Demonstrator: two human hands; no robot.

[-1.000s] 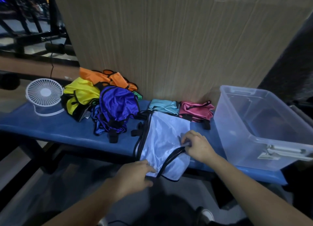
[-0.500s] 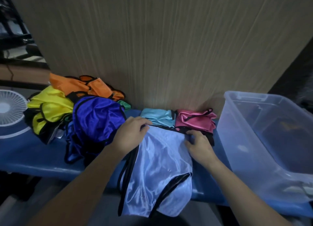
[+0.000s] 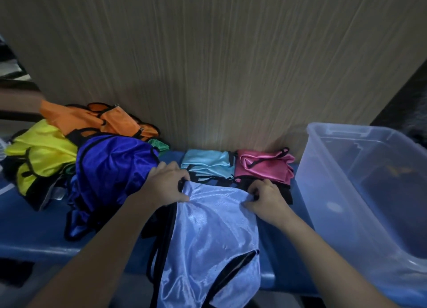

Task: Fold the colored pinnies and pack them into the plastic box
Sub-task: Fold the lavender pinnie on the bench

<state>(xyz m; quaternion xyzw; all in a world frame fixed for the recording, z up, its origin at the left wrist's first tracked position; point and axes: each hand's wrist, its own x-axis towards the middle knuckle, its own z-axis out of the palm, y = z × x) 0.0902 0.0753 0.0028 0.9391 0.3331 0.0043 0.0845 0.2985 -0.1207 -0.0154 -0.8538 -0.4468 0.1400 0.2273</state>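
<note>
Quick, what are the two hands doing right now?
Left hand: pinching the far edge of the light blue pinny.
Right hand: pinching the same edge.

A blue bench [image 3: 34, 233] stands against a wood-grain wall panel [image 3: 208, 65].

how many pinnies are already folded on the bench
2: a light blue folded pinny and a pink folded pinny, side by side against the wall panel. More could be hidden behind the unfolded pile at left.

Glossy satin-like cloth pinnies [image 3: 208, 243], translucent smooth plastic box [image 3: 369, 192], streaked wood-grain panel [image 3: 208, 65]
</note>
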